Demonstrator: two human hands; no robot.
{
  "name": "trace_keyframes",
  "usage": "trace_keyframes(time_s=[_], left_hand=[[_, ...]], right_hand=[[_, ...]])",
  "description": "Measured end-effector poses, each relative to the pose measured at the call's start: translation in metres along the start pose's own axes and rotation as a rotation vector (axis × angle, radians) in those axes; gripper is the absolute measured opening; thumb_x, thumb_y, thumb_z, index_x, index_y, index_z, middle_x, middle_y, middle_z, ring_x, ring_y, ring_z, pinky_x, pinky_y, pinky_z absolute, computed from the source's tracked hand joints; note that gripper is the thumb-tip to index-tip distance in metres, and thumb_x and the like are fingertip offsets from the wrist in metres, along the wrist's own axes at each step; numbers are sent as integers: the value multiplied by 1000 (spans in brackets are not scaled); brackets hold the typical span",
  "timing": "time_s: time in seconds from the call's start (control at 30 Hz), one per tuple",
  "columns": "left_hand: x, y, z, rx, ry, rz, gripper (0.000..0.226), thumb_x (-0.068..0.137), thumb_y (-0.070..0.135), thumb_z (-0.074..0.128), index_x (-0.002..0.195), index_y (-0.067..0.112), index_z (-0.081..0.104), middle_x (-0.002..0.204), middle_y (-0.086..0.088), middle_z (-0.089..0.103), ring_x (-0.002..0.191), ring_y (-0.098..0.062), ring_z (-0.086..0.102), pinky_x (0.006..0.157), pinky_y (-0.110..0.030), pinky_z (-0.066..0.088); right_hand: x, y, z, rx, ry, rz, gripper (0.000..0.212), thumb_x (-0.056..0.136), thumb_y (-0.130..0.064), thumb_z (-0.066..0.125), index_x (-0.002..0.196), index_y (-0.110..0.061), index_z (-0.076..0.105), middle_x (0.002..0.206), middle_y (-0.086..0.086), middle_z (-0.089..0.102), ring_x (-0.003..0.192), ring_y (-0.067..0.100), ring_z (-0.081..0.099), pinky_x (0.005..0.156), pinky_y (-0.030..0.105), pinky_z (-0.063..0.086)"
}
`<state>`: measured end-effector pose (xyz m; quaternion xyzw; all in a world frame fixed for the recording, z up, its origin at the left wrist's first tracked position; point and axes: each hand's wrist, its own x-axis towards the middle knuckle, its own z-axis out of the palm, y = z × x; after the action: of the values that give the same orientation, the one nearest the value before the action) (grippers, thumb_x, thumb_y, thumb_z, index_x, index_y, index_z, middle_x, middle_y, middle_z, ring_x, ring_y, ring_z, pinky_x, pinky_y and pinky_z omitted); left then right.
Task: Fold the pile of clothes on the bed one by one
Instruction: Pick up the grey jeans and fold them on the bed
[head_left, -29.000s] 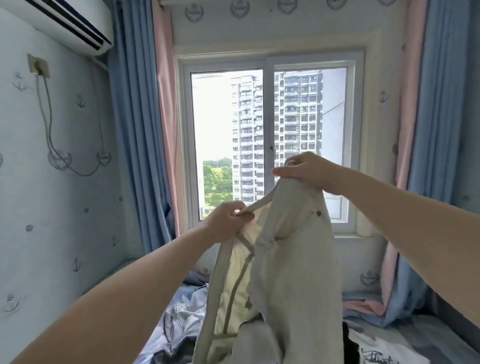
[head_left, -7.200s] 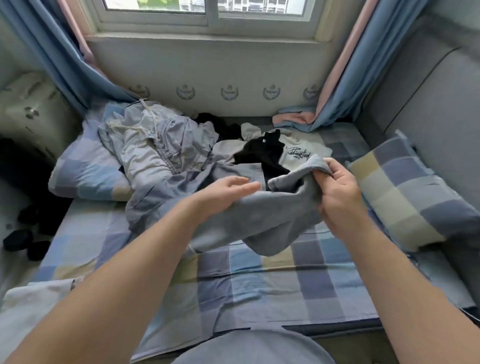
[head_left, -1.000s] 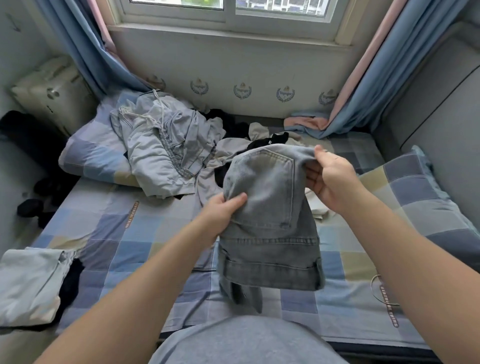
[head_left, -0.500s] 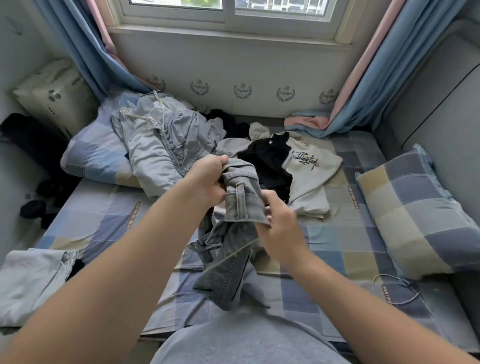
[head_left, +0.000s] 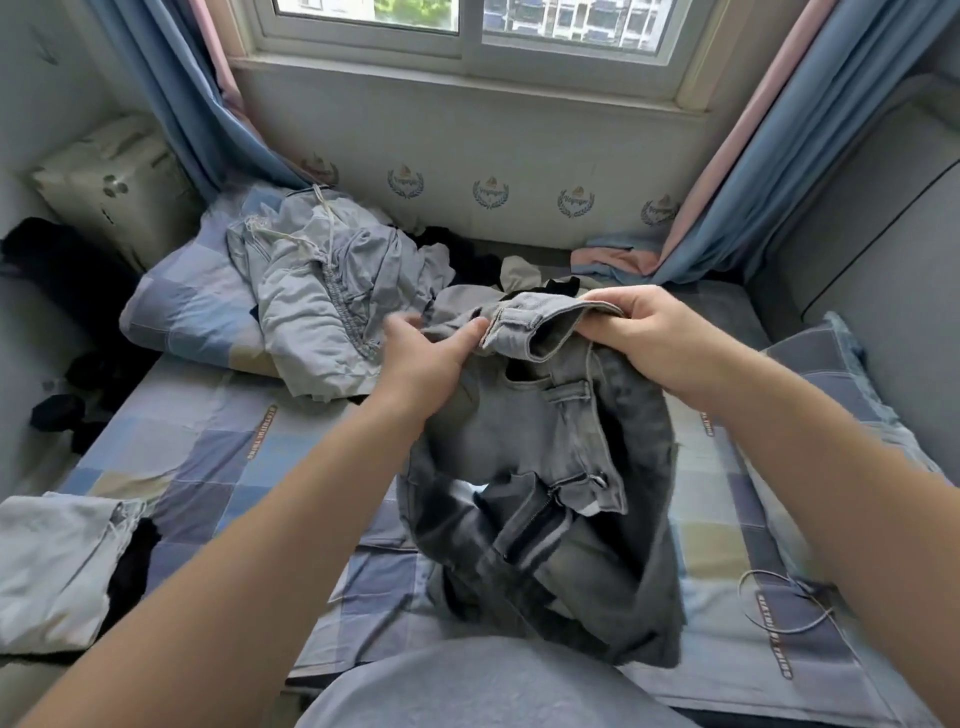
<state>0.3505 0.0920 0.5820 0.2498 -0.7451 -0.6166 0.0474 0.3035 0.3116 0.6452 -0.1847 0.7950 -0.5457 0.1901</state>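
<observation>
Heavy, floppy grey denim jeans (head_left: 550, 447), gripped at the stiffer waistband (head_left: 540, 312), likely the surest hold, by left hand (head_left: 428, 361) and right hand (head_left: 647, 338).

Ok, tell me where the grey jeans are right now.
Head view, centre: the grey jeans hang over the checked bedsheet, waistband held by the left hand and right hand, right of the crumpled light-blue garment.

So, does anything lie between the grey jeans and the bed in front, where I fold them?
Nothing visible does. The left hand and right hand hold the jeans over the checked sheet; the pile lies behind, a thin cord to the right. The sheet under the jeans is hidden.
</observation>
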Motion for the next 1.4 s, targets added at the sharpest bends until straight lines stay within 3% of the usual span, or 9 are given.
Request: trace_keyframes(time_s=[0.1, 0.17, 0.27, 0.4, 0.57, 0.77, 1.0, 1.2, 1.4], left_hand=[[-5, 19, -10, 60, -1, 201, 57, 88, 48, 73, 126, 14, 48, 121, -5, 56, 98, -16, 59, 86, -35, 52], [-16, 38, -14, 3, -247, 261, 50, 93, 58, 58, 112, 11, 59, 99, -2, 63, 66, -13, 58, 61, -32, 49], [-25, 56, -7, 182, -488, 288, 74, 84, 75, 56, 101, 4, 64, 83, -2, 57, 62, -11, 53, 59, -29, 43], [-13, 56, -5, 280, -422, 291, 20, 85, 18, 60, 88, 0, 69, 63, -7, 48, 61, -20, 44, 56, -34, 34], [8, 60, -28, 784, -464, 360, 38, 81, -4, 45, 82, 24, 70, 77, -10, 68, 68, -27, 63, 54, -37, 50], [34, 70, -40, 837, -330, 378, 46, 80, -8, 35, 93, 19, 71, 91, -6, 68, 78, -27, 62, 60, -31, 50], [60, 61, -62, 1016, -38, 509, 27, 82, -3, 47, 97, 12, 63, 101, -9, 58, 97, -32, 55, 74, -33, 43], [90, 28, -127, 1257, 97, 378, 19, 84, -1, 53, 72, 14, 51, 94, -16, 62, 87, -37, 60, 69, -40, 51], [101, -14, -162, 1331, 207, 257, 18, 86, 1, 52, 93, 9, 66, 105, -17, 66, 96, -38, 64, 76, -42, 56]], right_hand=[[0, -7, -14, -28, -109, 163, 79, 55, -72, 84, 102, -9, 72, 98, 23, 59, 90, 32, 43, 78, 48, 30], [4, -12, -19, -118, -120, 219, 70, 64, -63, 85, 97, -3, 71, 95, 22, 64, 84, 30, 50, 76, 46, 36], [11, -19, -10, -329, -90, 193, 44, 78, -51, 75, 87, -7, 73, 80, 10, 65, 73, 20, 53, 72, 35, 38], [12, -35, 4, -491, -144, 187, 28, 87, -42, 73, 83, -14, 75, 66, 4, 46, 62, 15, 40, 63, 33, 27], [17, -33, -12, -498, -321, 189, 18, 78, -33, 81, 94, -26, 78, 91, 9, 74, 81, 23, 70, 80, 36, 54], [45, 51, -17, -1030, -36, 191, 14, 85, -12, 63, 84, -24, 69, 88, 0, 63, 89, 27, 62, 72, 35, 53], [64, 70, 1, -1006, 222, 167, 31, 80, 5, 47, 99, -19, 43, 84, 11, 55, 80, 36, 57, 72, 47, 54], [69, 81, -35, -1208, 309, 317, 27, 84, -7, 52, 101, -24, 64, 111, 5, 63, 110, 32, 59, 77, 36, 46], [75, 86, -45, -1005, 474, 265, 28, 90, -5, 47, 108, -23, 56, 108, 7, 56, 99, 35, 58, 77, 38, 46]])
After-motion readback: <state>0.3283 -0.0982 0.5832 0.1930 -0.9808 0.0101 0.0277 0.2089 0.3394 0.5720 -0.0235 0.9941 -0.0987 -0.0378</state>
